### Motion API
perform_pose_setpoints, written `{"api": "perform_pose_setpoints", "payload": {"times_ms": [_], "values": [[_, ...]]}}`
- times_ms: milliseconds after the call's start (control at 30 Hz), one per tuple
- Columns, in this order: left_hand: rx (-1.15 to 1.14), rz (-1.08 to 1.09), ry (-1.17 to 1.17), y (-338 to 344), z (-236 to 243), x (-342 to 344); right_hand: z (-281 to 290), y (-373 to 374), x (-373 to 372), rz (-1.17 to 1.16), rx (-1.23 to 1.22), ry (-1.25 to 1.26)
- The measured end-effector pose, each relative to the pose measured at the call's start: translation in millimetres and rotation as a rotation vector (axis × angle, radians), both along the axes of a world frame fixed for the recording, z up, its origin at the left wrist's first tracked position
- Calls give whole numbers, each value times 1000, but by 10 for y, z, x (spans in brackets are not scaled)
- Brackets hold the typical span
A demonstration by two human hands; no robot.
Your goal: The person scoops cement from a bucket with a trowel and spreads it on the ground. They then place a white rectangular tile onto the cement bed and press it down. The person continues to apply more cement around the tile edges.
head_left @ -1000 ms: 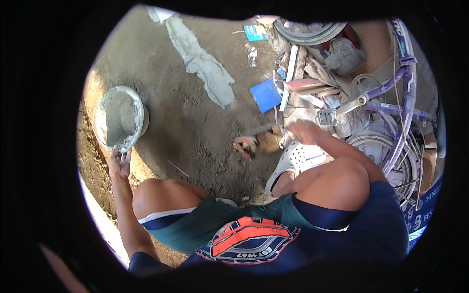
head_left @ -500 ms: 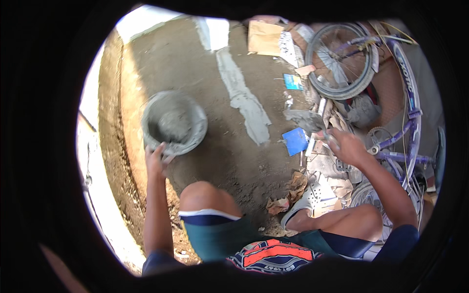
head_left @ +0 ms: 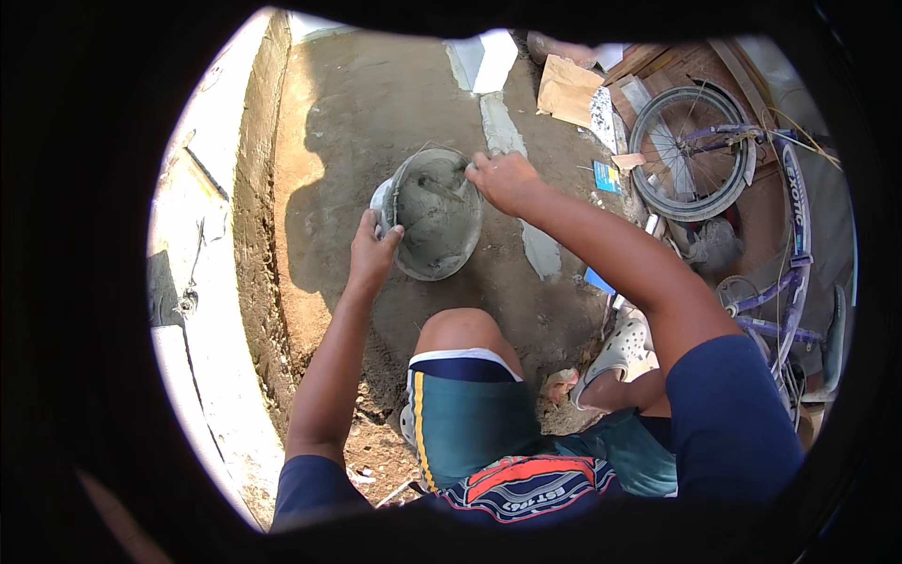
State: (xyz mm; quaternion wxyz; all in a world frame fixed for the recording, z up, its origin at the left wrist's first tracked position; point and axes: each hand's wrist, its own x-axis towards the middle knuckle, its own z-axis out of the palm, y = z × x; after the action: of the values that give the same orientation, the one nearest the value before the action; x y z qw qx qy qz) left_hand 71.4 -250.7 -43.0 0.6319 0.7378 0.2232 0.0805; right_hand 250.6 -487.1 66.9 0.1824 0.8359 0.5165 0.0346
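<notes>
A round bucket (head_left: pixel 380 197) with grey wet mortar (head_left: pixel 434 230) inside is tilted so that its mouth faces me. My left hand (head_left: pixel 376 249) is closed on its near left rim, thumb on the edge and fingers round the outside. At the opposite side, my right hand (head_left: pixel 505 180) is closed round the handle of a trowel (head_left: pixel 442 188). The trowel's blade is inside the bucket, smeared with mortar and partly buried in it. The handle itself is mostly covered by my fingers.
A strip of grey mortar (head_left: pixel 539 252) runs along the dirt ground towards a white block (head_left: pixel 492 62). On the right lie a purple bicycle frame (head_left: pixel 799 226), a wheel (head_left: pixel 695 155) and cardboard (head_left: pixel 568 89). A low wall edge (head_left: pixel 256 188) bounds the left.
My right hand has brought the trowel from above the litter on the right into the bucket. The bucket now tips more towards me, still in my left hand. The view has shifted.
</notes>
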Motion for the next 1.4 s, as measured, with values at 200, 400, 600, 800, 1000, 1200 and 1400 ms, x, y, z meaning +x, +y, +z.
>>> {"api": "perform_pose_setpoints", "payload": {"times_ms": [200,400,600,800,1000,1200,1400], "values": [[-66,24,45,-68,21,178,-498,-307,-227,29,106,442],[97,314,135,-546,187,474,-674,-821,-217,-226,509,909],[-208,597,194,-1003,316,732,-809,-1300,76,-403,872,1276],[59,634,232,-1359,182,924,-813,-1652,1234,-396,904,725],[75,596,231,-1640,215,985,-958,-1695,2724,-482,522,436],[-3,670,100,-1704,176,895,-1039,-1237,3345,-620,285,390],[-41,617,160,-1655,223,817,-675,-779,3794,-653,99,387]]}}
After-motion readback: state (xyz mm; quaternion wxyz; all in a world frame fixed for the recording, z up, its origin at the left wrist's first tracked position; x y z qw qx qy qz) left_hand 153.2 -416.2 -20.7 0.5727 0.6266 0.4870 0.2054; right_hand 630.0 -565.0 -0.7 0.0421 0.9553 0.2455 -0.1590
